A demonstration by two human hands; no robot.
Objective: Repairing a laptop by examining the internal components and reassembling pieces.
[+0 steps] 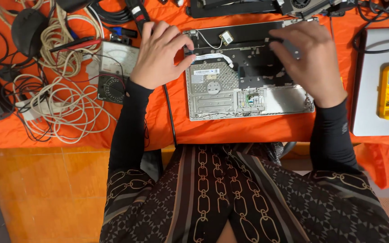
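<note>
The opened silver laptop base with its bare metal keyboard backing (244,85) is lying on the orange cloth-covered table (158,126). The left hand (158,54) is steadying the base's upper left edge, fingers loosely spread. The right hand (309,60) is pinching something small and dark at the upper right, possibly a cable end. This looks like mid-disassembly; freeing that part calls for a gentle, steady pull.
</note>
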